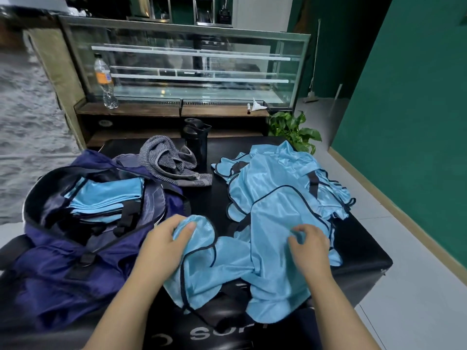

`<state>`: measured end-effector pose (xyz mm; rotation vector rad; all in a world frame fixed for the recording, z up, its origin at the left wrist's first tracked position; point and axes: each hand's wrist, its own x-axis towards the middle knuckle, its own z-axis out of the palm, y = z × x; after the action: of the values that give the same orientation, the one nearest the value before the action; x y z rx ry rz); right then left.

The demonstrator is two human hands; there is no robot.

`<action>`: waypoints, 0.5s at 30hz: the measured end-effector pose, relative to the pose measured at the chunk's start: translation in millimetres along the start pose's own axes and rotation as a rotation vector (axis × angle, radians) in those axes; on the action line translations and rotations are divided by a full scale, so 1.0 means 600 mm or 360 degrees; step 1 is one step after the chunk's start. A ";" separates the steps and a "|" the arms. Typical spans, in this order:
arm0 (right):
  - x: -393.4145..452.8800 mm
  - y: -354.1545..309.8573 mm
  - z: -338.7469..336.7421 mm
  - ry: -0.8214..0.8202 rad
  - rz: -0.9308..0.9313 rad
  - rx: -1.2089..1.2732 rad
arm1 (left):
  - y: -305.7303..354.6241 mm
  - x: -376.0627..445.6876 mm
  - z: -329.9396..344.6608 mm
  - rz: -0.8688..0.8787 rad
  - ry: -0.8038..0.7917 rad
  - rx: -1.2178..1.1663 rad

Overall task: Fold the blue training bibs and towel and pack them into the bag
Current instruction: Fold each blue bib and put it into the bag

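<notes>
I see my left hand (164,246) gripping one corner of a light blue mesh training bib with dark edging (227,263), thumb on top and fingers curled under the cloth. My right hand (309,248) sits on the same bib further right, fingers bent and pinching up a fold of the fabric. The bib lies crumpled across the near part of the black padded bench (361,253), which carries white lettering at its front edge.

Just behind my right hand, and touching the bib I hold, is a loose heap of more shiny light blue bibs (283,178), unfolded and overlapping. To my left the dark navy nylon duffel bag (63,263) lies open, and inside it I can see a stack of folded blue bibs (106,198) with black straps crossing in front. The bag's flap comes right up beside my left hand.

The grey striped towel (171,162) lies bunched at the back of the bench, between the bag and the heap. A black lidded shaker bottle (195,142) stands upright just beside it. Beyond the bench is a glass display case (189,64), with a clear plastic bottle with an orange label (104,82) on its wooden ledge and a green leafy plant (294,130) at its right end.
</notes>
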<state>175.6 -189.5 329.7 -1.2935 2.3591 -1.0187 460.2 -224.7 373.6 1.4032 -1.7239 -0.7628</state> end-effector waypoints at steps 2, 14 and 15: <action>0.001 0.018 0.007 -0.0006 0.0174 -0.0070 | -0.004 -0.005 0.013 -0.0029 -0.0138 -0.0021; -0.004 0.032 -0.007 0.0127 0.0555 0.0676 | 0.004 0.005 0.037 -0.0057 -0.0307 -0.0395; -0.005 0.023 -0.007 0.0129 0.0506 0.0683 | 0.006 0.004 0.040 -0.0075 -0.0319 -0.0428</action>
<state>166.5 -180.0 322.8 -0.7092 2.1415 -1.3867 437.6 -226.7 364.7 1.2197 -1.6670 -1.1488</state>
